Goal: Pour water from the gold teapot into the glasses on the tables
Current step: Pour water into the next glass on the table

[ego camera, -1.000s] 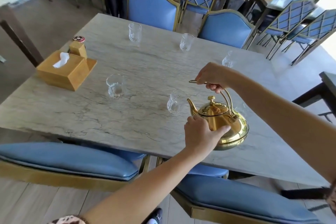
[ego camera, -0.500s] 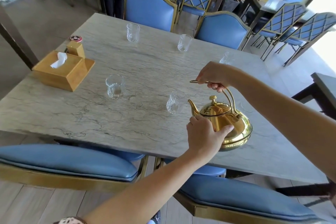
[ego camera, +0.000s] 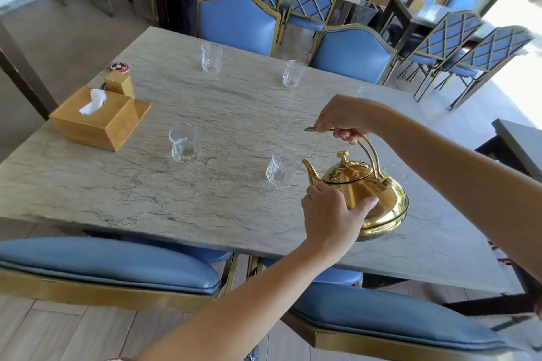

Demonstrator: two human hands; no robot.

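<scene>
The gold teapot [ego camera: 372,196] is at the near right of the marble table [ego camera: 205,199], tilted a little, its spout pointing left at the rim of a clear glass [ego camera: 281,167]. My right hand [ego camera: 341,120] grips the teapot's top handle. My left hand [ego camera: 333,214] cups the near side of its body. Another glass [ego camera: 184,143] holding a little water stands to the left. Two glasses [ego camera: 211,57] [ego camera: 292,73] stand at the far side. One glass [ego camera: 396,171] shows behind the teapot, and one more [ego camera: 360,92] peeks out past my right hand.
A wooden tissue box [ego camera: 93,119] with a small holder and a round red-and-black item stands at the table's left. Blue gold-framed chairs [ego camera: 237,22] ring the table, two [ego camera: 111,267] pushed in at the near edge. More tables and chairs stand behind; a person in dark clothes stands at the far side.
The teapot and both hands have stayed almost still beside the near glass; the spout has crept slightly closer to its rim. The camera has shifted a little.
</scene>
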